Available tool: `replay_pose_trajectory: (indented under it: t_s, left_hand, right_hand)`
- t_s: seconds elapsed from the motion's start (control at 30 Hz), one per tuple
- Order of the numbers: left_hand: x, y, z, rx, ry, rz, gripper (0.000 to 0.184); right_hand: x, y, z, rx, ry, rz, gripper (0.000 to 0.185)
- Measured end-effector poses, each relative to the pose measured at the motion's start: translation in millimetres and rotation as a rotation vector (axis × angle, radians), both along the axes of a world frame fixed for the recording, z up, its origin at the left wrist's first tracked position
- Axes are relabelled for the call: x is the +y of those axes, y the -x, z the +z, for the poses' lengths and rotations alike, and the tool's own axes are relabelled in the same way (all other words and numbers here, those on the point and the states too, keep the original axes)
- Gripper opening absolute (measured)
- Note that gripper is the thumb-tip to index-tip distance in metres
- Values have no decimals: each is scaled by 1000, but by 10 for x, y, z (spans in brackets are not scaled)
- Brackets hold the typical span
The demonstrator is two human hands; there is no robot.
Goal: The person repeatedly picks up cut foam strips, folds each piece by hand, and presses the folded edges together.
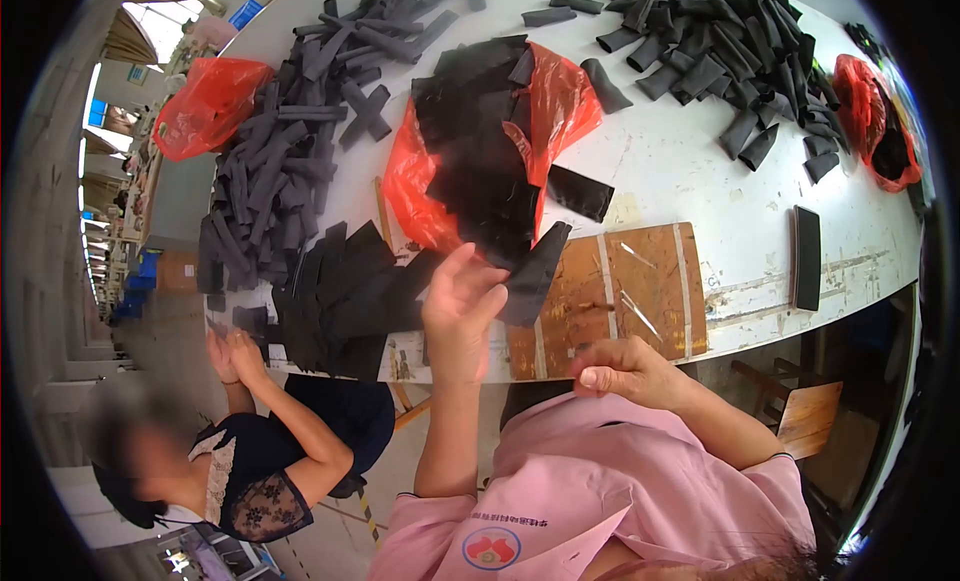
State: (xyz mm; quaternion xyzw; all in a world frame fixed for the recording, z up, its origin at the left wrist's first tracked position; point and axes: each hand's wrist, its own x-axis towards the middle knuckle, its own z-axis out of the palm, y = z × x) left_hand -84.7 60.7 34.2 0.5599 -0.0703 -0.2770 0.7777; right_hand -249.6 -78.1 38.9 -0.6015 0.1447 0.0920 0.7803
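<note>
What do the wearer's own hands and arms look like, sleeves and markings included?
Both the left hand and right hand are bare, with no gloves or watch visible. Forearms are uncovered below the short pink sleeves of a pink shirt. Its chest carries a round, blue-rimmed logo with red inside, plus a line of dark lettering.

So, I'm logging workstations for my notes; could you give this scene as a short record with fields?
Left hand: at a flat black piece; grip unclear
Right hand: curled, at the near edge of the brown board
On board: two slim pale tools
Centre: red bag holding black pieces
Either side: left heap and right heap, dark pieces
Nearby: co-worker's hands, far left
</note>
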Motion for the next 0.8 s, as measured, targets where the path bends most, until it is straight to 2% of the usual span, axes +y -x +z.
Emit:
replay_pose_trajectory:
  t_s: [0.07, 0.17, 0.27, 0.37, 0.4, 0.47, 0.5, 0.6, 0.7, 0.8]
  left_hand:
    - [193, 160, 90, 45, 15, -49, 60]
    - [418, 381, 80, 58, 29, -149, 61]
    - [511, 531, 147, -32, 15, -150, 61]
    - [615, 543, 44, -218, -97, 2, 42]
    - [635, 559, 38, -291, -150, 63, 35]
    - [653, 594, 32, -434, -257, 182, 21]
    - [645, 628, 88, -359, -268, 148, 18]
    - [533, 761, 309, -122, -237, 75, 10]
    - [559, 793, 238, 81, -126, -37, 13]
    - [558, 793, 155, 167, -75, -76, 15]
  right_hand:
    - [238, -122, -83, 47, -524, -146, 29]
    - [435, -339, -17, 91, -833, -346, 25]
    - [514, -411, -97, 155, -693, -382, 18]
    - [519, -372, -85, -59, -93, -261, 11]
    - [613, -356, -135, -96, 73, -358, 9]
    - [620, -325, -268, -272, 551, -387, 8]
    - [619, -309, -297, -361, 789, -397, 9]
    - [630, -273, -271, -489, 967, -443, 19]
    - [581, -225, -338, -576, 1102, -410, 31]
    - [576, -213, -317, -635, 1190, -391, 38]
